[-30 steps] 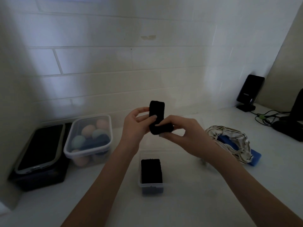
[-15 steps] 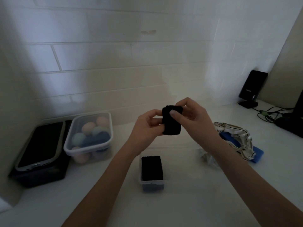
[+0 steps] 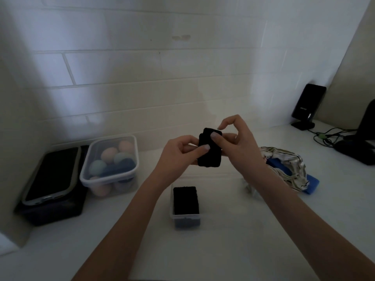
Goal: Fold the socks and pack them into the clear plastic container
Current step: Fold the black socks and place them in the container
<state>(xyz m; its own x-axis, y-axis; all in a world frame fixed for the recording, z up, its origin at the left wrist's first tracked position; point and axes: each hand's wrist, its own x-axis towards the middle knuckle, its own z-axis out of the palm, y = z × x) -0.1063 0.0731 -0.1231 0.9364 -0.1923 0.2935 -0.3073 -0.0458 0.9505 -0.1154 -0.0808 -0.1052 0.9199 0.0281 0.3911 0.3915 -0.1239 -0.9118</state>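
I note a white counter point(image 3: 233, 250) running along a tiled wall point(image 3: 162, 78). At far left sits a dark bin point(image 3: 50, 201) with a grey-rimmed lid, and just beside it a lidded tub point(image 3: 110, 165) of pastel, egg-shaped items. At right I see a striped cloth point(image 3: 284, 167) bunched over a blue item point(image 3: 312, 184), with a black speaker point(image 3: 307, 106) and cables point(image 3: 328, 135) behind, well apart from the work area.

My left hand point(image 3: 176, 153) and right hand point(image 3: 237, 145) are raised above the counter, both on a folded black sock point(image 3: 209, 151). Left thumb and fingers point(image 3: 199, 148) pinch its left edge; the right thumb presses its upper face, the index finger curled above and clear of it.

Below them, the clear plastic container point(image 3: 185, 219) stands open on the counter, with one folded black sock point(image 3: 185, 199) already inside.
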